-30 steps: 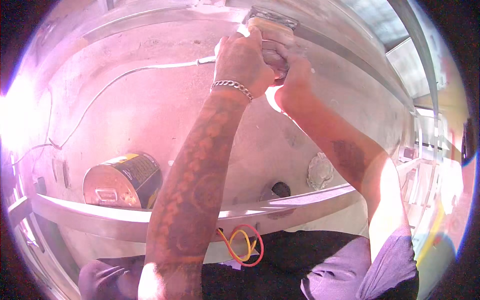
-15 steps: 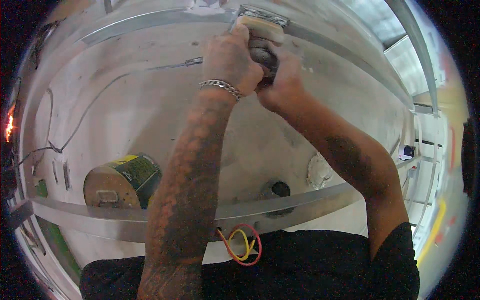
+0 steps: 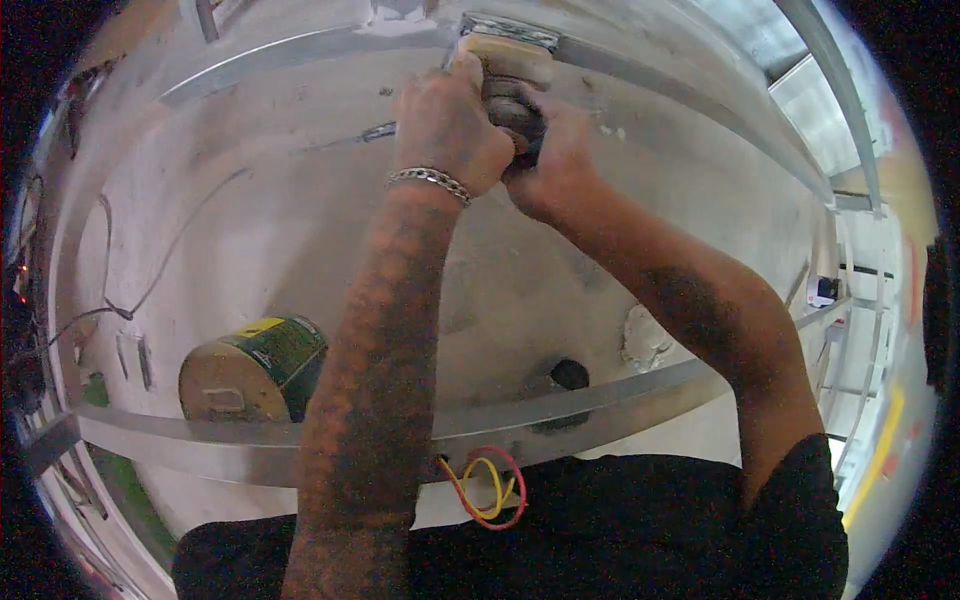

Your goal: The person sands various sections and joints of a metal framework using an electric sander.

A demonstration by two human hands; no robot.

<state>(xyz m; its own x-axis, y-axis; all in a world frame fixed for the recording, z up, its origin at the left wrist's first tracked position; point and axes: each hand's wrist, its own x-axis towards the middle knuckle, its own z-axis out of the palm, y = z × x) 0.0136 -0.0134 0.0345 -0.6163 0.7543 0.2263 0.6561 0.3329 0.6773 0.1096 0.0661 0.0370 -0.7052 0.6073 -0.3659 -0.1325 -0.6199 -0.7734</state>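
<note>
Both my hands are wrapped round a dusty power sander (image 3: pixel 508 62) with a cream front part and a dark body. It is at the top of the view, by the far metal rail. My left hand (image 3: pixel 445 130), a chain bracelet at its wrist, is closed on the tool's left side. My right hand (image 3: pixel 557 150) grips the dark body from the right. Palms and fingers hide much of the tool. A cord (image 3: pixel 380 131) runs left from beside my left hand, above the dusty pale panel (image 3: pixel 480 265).
A round tan-ended container (image 3: pixel 232 385) with a green-and-yellow side is near left. A dark round hole (image 3: pixel 570 374) is behind the near metal rail (image 3: pixel 530 412). Red and yellow wires (image 3: pixel 490 500) loop out of that rail. A whitish lump (image 3: pixel 645 340) sits by my right forearm.
Both hands and the sander have shifted slightly left over the panel. The cord now looks blurred along part of its length. My grip is unchanged.
</note>
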